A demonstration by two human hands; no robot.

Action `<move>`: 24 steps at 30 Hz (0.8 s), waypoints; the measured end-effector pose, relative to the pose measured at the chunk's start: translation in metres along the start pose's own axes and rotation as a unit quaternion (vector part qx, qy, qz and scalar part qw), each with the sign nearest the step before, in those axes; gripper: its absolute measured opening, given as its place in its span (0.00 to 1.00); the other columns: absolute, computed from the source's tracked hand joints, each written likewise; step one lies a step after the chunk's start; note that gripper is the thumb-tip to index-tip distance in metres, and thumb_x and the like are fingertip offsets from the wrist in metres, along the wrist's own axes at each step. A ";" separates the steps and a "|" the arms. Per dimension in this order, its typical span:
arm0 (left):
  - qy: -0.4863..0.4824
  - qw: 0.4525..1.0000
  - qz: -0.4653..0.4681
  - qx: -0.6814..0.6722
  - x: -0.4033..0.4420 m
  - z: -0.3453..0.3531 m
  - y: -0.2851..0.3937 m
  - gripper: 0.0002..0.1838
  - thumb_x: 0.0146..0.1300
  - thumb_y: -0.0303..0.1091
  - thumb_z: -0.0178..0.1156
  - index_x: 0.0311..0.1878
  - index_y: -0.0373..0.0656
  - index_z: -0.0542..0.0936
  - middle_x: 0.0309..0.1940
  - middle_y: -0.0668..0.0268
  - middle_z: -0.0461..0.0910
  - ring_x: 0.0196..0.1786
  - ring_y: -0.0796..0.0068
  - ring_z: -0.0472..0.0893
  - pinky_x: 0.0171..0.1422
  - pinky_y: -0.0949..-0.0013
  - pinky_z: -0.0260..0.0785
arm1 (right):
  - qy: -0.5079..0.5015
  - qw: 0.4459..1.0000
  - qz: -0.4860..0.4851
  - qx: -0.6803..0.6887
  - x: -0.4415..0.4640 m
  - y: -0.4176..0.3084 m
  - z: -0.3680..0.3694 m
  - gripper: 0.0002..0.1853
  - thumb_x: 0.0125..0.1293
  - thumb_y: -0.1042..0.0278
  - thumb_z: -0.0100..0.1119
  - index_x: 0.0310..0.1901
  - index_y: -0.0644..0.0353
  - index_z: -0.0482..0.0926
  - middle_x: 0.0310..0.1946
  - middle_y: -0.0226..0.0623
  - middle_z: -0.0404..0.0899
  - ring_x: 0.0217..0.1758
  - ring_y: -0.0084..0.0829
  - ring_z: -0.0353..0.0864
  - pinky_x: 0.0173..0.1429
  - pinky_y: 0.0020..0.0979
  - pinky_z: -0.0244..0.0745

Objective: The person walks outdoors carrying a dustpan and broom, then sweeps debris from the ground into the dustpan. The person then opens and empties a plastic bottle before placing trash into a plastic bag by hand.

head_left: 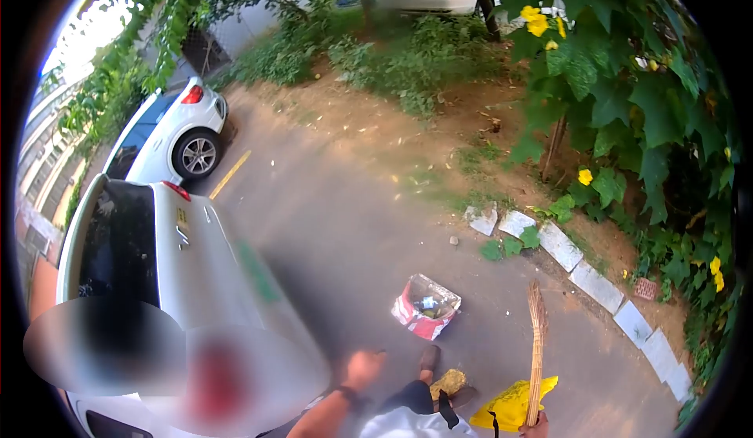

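Note:
At the bottom right, my right hand (536,428) is closed around a straw broom (537,344), its bristly end pointing up and away from me. Beside that hand is a bright yellow plastic bag (510,404); whether the hand also grips it I cannot tell. My left hand (364,370), with a dark band on the wrist, is in front of me left of my feet. Motion smears its fingers. Ahead of my feet stands an open red-and-white box (426,307) with a bottle (428,303) and other litter inside. A straw-coloured clump (449,383) shows between my shoes (428,358).
A silver-white car (196,250) stands close on my left, with another white car (169,136) beyond it. Pale stone slabs (594,285) edge the soil on the right, under a leafy vine (612,93) with yellow flowers. A small stone (453,240) lies on the pavement.

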State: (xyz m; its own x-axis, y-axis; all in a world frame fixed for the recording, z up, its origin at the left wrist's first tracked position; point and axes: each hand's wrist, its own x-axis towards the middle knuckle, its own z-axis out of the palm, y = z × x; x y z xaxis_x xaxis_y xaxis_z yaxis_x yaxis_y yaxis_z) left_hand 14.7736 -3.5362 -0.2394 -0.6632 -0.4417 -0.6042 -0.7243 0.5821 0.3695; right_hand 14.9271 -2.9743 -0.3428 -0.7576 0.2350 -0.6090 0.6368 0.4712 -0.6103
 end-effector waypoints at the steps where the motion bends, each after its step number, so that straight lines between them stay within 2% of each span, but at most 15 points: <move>1: -0.001 1.000 0.002 0.000 0.006 -0.002 -0.006 0.24 0.60 0.52 0.60 0.42 0.38 0.87 0.33 0.51 0.86 0.41 0.56 0.87 0.49 0.59 0.76 | -0.032 0.999 0.013 0.015 0.007 -0.038 -0.006 0.45 0.50 0.80 0.62 0.74 0.62 0.61 0.58 0.45 0.76 0.46 0.36 0.78 0.44 0.37 0.79; 2: -0.005 1.000 -0.017 -0.019 0.006 -0.010 -0.002 0.24 0.60 0.52 0.60 0.41 0.38 0.87 0.32 0.51 0.86 0.40 0.56 0.87 0.49 0.59 0.76 | -0.061 0.997 0.024 0.030 0.016 -0.063 -0.011 0.46 0.49 0.81 0.60 0.75 0.60 0.61 0.56 0.43 0.76 0.43 0.34 0.79 0.41 0.36 0.79; 3: -0.009 0.999 -0.036 -0.038 0.001 -0.025 0.008 0.24 0.61 0.53 0.61 0.40 0.38 0.87 0.32 0.51 0.86 0.40 0.55 0.87 0.48 0.58 0.76 | -0.048 0.997 0.020 0.050 0.031 -0.076 -0.008 0.46 0.47 0.83 0.58 0.74 0.56 0.63 0.48 0.37 0.78 0.35 0.30 0.77 0.33 0.33 0.76; 4: -0.012 0.997 -0.055 -0.056 0.002 -0.034 0.012 0.24 0.61 0.53 0.61 0.40 0.37 0.87 0.31 0.51 0.86 0.40 0.55 0.87 0.48 0.58 0.76 | -0.034 0.999 -0.008 0.038 0.043 -0.088 -0.004 0.45 0.46 0.83 0.58 0.73 0.57 0.64 0.47 0.37 0.78 0.35 0.30 0.77 0.33 0.32 0.76; 6: 0.010 0.999 -0.036 -0.037 0.019 -0.037 -0.009 0.23 0.63 0.51 0.61 0.39 0.36 0.87 0.31 0.51 0.86 0.38 0.54 0.87 0.44 0.56 0.77 | -0.006 0.998 -0.067 0.018 0.062 -0.115 0.003 0.44 0.46 0.84 0.59 0.71 0.58 0.65 0.45 0.35 0.78 0.36 0.30 0.77 0.33 0.31 0.77; 7: 0.022 0.999 -0.027 -0.027 0.026 -0.037 -0.021 0.22 0.64 0.50 0.62 0.39 0.36 0.87 0.30 0.51 0.86 0.37 0.53 0.87 0.43 0.55 0.78 | 0.011 0.985 -0.169 -0.027 0.069 -0.128 0.005 0.40 0.49 0.83 0.59 0.69 0.57 0.68 0.45 0.34 0.77 0.35 0.30 0.78 0.32 0.29 0.77; 10: 0.042 0.992 -0.051 -0.107 0.033 -0.050 -0.038 0.24 0.61 0.51 0.62 0.38 0.34 0.86 0.29 0.50 0.86 0.37 0.55 0.87 0.45 0.57 0.76 | -0.030 0.995 -0.074 -0.050 0.082 -0.192 0.007 0.24 0.47 0.76 0.66 0.49 0.68 0.74 0.29 0.41 0.80 0.25 0.33 0.80 0.30 0.35 0.77; 13: 0.090 0.988 -0.018 -0.123 0.042 -0.052 -0.063 0.22 0.61 0.48 0.63 0.35 0.32 0.85 0.25 0.49 0.84 0.32 0.57 0.87 0.41 0.57 0.76 | -0.038 0.991 -0.101 -0.083 0.121 -0.193 0.020 0.24 0.45 0.78 0.66 0.49 0.66 0.75 0.28 0.36 0.78 0.23 0.29 0.78 0.27 0.31 0.75; 14: 0.074 0.989 -0.032 -0.128 0.043 -0.054 -0.067 0.22 0.62 0.48 0.63 0.34 0.33 0.86 0.25 0.50 0.85 0.33 0.54 0.86 0.41 0.56 0.76 | -0.005 0.994 -0.078 -0.074 0.125 -0.205 0.024 0.23 0.43 0.77 0.68 0.45 0.67 0.77 0.29 0.37 0.80 0.25 0.30 0.81 0.29 0.33 0.77; 15: 0.064 0.988 -0.046 -0.133 0.045 -0.061 -0.070 0.21 0.63 0.48 0.62 0.33 0.35 0.86 0.26 0.50 0.85 0.33 0.52 0.86 0.41 0.54 0.76 | 0.005 0.984 -0.127 -0.125 0.136 -0.211 0.027 0.23 0.43 0.77 0.68 0.45 0.67 0.77 0.29 0.38 0.80 0.25 0.31 0.81 0.29 0.33 0.77; 17: 0.077 0.987 -0.046 -0.132 0.058 -0.064 -0.085 0.21 0.64 0.48 0.62 0.31 0.36 0.87 0.25 0.51 0.85 0.32 0.50 0.85 0.39 0.53 0.75 | -0.031 0.993 -0.046 -0.101 0.130 -0.274 0.030 0.22 0.45 0.72 0.68 0.46 0.65 0.78 0.32 0.45 0.83 0.32 0.40 0.85 0.38 0.37 0.80; 19: 0.122 0.984 -0.027 -0.124 0.070 -0.053 -0.110 0.21 0.64 0.47 0.62 0.28 0.36 0.86 0.23 0.51 0.84 0.28 0.51 0.84 0.36 0.53 0.74 | -0.019 0.992 -0.061 -0.110 0.133 -0.315 0.037 0.23 0.45 0.72 0.67 0.47 0.65 0.78 0.33 0.46 0.84 0.33 0.41 0.86 0.38 0.37 0.80; 20: 0.134 0.982 -0.023 -0.130 0.074 -0.055 -0.116 0.21 0.63 0.46 0.62 0.27 0.35 0.85 0.21 0.51 0.83 0.26 0.54 0.82 0.34 0.53 0.72 | -0.015 0.990 -0.073 -0.116 0.141 -0.327 0.041 0.23 0.45 0.72 0.67 0.47 0.64 0.78 0.33 0.47 0.84 0.33 0.42 0.86 0.39 0.37 0.80; 22: 0.161 0.977 -0.021 -0.142 0.081 -0.062 -0.119 0.21 0.63 0.45 0.62 0.25 0.34 0.83 0.19 0.52 0.81 0.22 0.59 0.78 0.30 0.53 0.69 | -0.018 0.988 -0.106 -0.107 0.175 -0.333 0.051 0.26 0.45 0.75 0.67 0.51 0.66 0.77 0.33 0.43 0.83 0.29 0.36 0.84 0.33 0.35 0.79; 24: 0.169 0.968 -0.034 -0.185 0.081 -0.085 -0.103 0.21 0.61 0.43 0.64 0.24 0.30 0.80 0.14 0.59 0.73 0.20 0.68 0.73 0.29 0.56 0.68 | -0.025 0.987 -0.120 -0.100 0.193 -0.351 0.054 0.28 0.45 0.77 0.67 0.53 0.67 0.76 0.34 0.41 0.83 0.28 0.33 0.83 0.30 0.34 0.79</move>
State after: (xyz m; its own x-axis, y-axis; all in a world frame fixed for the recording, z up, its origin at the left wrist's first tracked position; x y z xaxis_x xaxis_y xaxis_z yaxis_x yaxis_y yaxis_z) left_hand 14.7787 -3.6897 -0.2663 -0.5905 -0.7043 -0.3941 -0.7446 0.2871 0.6026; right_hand 14.5652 -3.1404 -0.2734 -0.8722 0.0553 -0.4861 0.3944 0.6674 -0.6317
